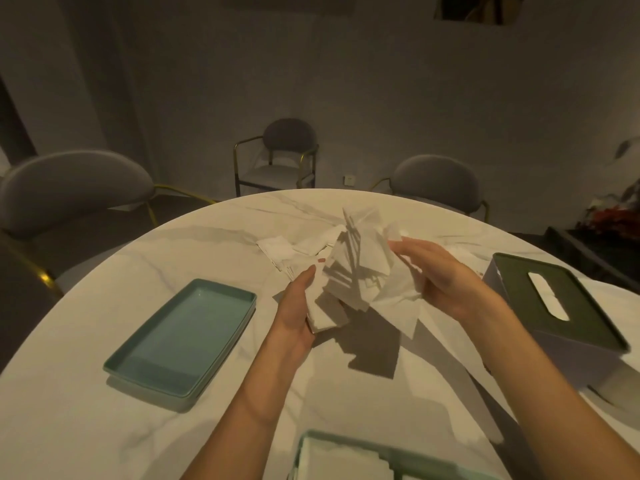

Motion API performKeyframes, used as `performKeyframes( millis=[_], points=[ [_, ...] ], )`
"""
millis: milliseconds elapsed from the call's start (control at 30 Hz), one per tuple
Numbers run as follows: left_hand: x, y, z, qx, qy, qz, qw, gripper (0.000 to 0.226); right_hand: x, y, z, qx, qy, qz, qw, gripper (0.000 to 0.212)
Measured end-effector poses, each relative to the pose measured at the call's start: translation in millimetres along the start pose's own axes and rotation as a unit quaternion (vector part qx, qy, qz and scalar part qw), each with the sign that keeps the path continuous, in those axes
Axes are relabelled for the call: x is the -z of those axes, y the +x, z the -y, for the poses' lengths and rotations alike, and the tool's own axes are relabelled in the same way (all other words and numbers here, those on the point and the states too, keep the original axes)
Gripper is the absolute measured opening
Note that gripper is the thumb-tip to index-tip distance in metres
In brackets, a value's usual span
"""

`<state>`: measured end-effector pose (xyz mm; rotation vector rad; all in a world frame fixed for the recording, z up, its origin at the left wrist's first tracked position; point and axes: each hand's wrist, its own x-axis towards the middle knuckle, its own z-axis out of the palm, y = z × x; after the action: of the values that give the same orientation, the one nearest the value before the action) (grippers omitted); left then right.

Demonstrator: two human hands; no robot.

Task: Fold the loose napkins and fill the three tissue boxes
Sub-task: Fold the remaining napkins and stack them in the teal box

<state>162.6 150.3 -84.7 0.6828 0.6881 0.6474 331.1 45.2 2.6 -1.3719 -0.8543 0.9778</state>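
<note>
Napkins [360, 268] in a loose white bunch sit at the middle of the frame, lifted off the round marble tabletop [86, 427] and casting a dark shadow on it just below. The left hand [298, 306] comes up from the lower middle and grips the bunch at its lower left edge, thumb laid along the front of the paper and fingers hidden behind it. The right hand [446, 271] is on the opposite side, palm turned toward the bunch with fingers fairly straight and spread against the sheets; whether it is pinching any of them cannot be told. The two hands are apart, with the napkins held between them. More loose napkin sheets [280, 251] lie flat on the tabletop just beyond and to the left of the held bunch. At the right of the frame stands a tissue box [554, 327] with a dark green lid and a slot showing white paper, near the right wrist but not touching it. At the lower left of centre lies a pale green tray [138, 362], well clear of the left hand. At the bottom edge, between the forearms, a second green box [346, 455] is partly cut off, with white folded paper inside. Grey chairs [72, 188] stand around the far side in dim light.
</note>
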Motion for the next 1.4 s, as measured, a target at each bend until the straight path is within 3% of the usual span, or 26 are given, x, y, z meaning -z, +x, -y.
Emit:
performKeyframes(
  millis=[67,133,200,300,367,500,667,767,900,1200,1333,1400],
  points=[
    [-7,-7,1,-0.009,-0.026,0.026,0.999,0.039,-9,0,-5,-0.066,-0.012,0.015,0.998,0.009],
    [-12,-12,4,-0.021,-0.062,0.042,0.997,0.041,-14,0,-11,-0.079,-0.108,0.024,0.991,0.014],
    [-16,-13,6,0.004,-0.104,0.072,0.992,0.051,-17,0,-12,-0.062,-0.223,0.015,0.973,0.037],
    [-17,-11,6,0.024,-0.098,0.091,0.991,0.060,-17,2,-13,-0.056,-0.361,0.014,0.931,0.091],
    [-16,-10,6,0.036,-0.077,0.088,0.993,0.061,-17,4,-16,-0.033,-0.430,0.010,0.902,0.104],
    [-16,-7,9,0.047,-0.035,0.077,0.995,0.053,-12,11,-27,0.083,-0.449,0.010,0.890,0.095],
    [-19,-14,10,0.057,0.029,0.127,0.990,0.049,-3,18,-26,0.123,-0.466,0.055,0.875,0.061],
    [-19,-14,10,0.059,-0.008,0.131,0.990,0.056,2,19,-31,0.199,-0.433,0.019,0.879,0.036],
    [-18,-13,8,0.056,-0.058,0.155,0.985,0.061,4,21,-31,0.252,-0.389,0.001,0.886,0.022],
    [-20,-11,9,0.040,-0.050,0.156,0.986,0.061,14,10,-6,0.164,-0.298,0.037,0.940,0.023],
    [-20,-13,7,0.015,-0.036,0.143,0.989,0.054,3,13,-13,0.197,-0.399,-0.034,0.895,0.030],
    [-16,-13,7,0.017,-0.045,0.135,0.990,0.053,0,11,-10,0.165,-0.417,-0.057,0.892,0.043]
  ],
)
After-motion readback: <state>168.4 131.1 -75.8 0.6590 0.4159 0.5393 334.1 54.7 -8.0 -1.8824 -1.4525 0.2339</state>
